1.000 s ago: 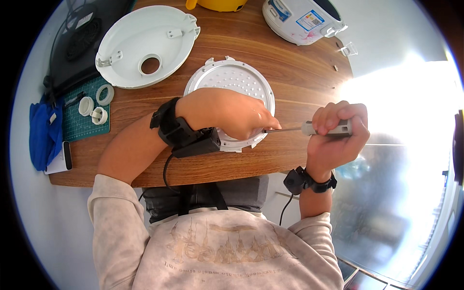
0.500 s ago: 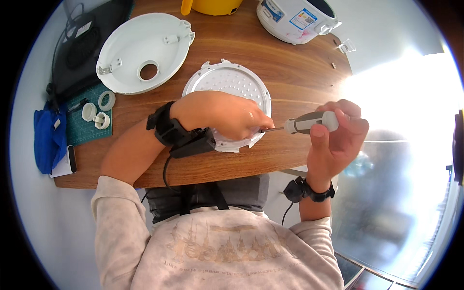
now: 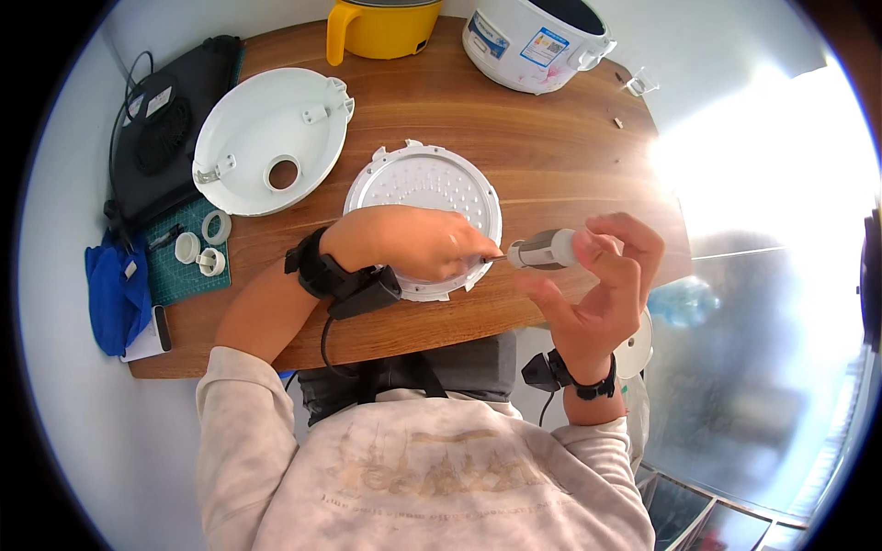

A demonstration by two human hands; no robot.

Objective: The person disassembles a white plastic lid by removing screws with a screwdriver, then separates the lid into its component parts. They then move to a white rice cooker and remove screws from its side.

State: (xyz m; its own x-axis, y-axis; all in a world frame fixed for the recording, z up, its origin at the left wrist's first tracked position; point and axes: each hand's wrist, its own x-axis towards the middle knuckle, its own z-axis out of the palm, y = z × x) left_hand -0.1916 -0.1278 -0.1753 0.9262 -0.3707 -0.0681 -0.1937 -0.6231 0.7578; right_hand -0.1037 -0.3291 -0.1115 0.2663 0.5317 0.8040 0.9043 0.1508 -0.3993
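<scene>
A round white rice cooker lid part (image 3: pixel 423 174) with a dimpled inner plate lies on the wooden table in front of me. My left hand (image 3: pixel 427 243) lies across it, fingers closed at its right rim by the screwdriver's tip; just what they pinch is partly hidden. The screwdriver (image 3: pixel 544 250), with a grey and white handle, lies nearly level with its metal shaft pointing left to that rim. My right hand (image 3: pixel 602 280) has its fingertips at the handle's butt end in a loosened hold, the thumb standing off below the handle.
At the far left lies a white lid shell (image 3: pixel 312 165) with a round hole. White rings and caps (image 3: pixel 210 262) sit on a green cutting mat (image 3: pixel 170 289) beside a blue cloth (image 3: pixel 119 298). A yellow pot (image 3: pixel 386 28) and a white rice cooker body (image 3: pixel 533 46) stand at the back.
My right thumb has come away from the screwdriver handle, and the hand has shifted left. My left hand stays at the lid part's rim. The whole view has shifted slightly.
</scene>
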